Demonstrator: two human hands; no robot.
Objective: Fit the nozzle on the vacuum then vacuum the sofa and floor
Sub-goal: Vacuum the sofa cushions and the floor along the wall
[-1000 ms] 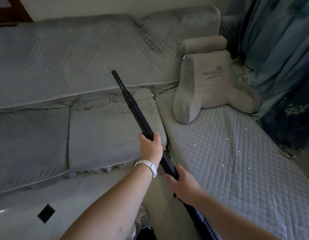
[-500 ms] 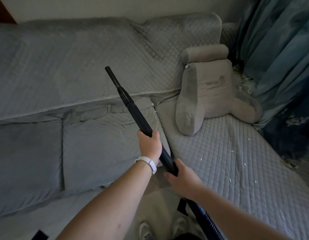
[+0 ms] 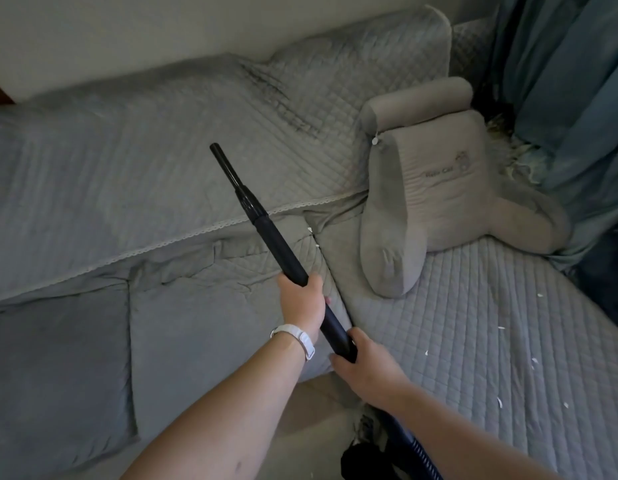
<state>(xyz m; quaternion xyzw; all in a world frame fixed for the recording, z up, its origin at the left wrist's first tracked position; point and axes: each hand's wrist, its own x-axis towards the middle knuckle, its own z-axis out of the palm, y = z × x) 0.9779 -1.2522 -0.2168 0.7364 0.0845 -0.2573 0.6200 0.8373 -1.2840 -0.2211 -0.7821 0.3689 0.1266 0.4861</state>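
Note:
A long black vacuum wand [image 3: 271, 233] slants up and to the left over the grey quilted sofa [image 3: 162, 188]. Its narrow round nozzle tip [image 3: 221, 159] hangs in the air in front of the backrest. My left hand [image 3: 302, 299], with a white wristband, grips the wand at mid length. Lower down, my right hand [image 3: 364, 367] holds the wand's end, where the ribbed hose [image 3: 416, 452] runs off toward the bottom edge. White scraps [image 3: 499, 401] lie scattered on the chaise seat at the right.
A grey backrest pillow with two arms [image 3: 435, 202] stands in the sofa's corner. Blue curtains [image 3: 570, 98] hang at the right. A strip of pale floor [image 3: 311, 427] shows between the seat cushions and the chaise, with a dark object [image 3: 361, 460] by the hose.
The view has shifted down and left, so the sofa sits higher and closer. Both hands keep their grip; the wand has stayed at much the same slant, its tip slightly lower over the backrest.

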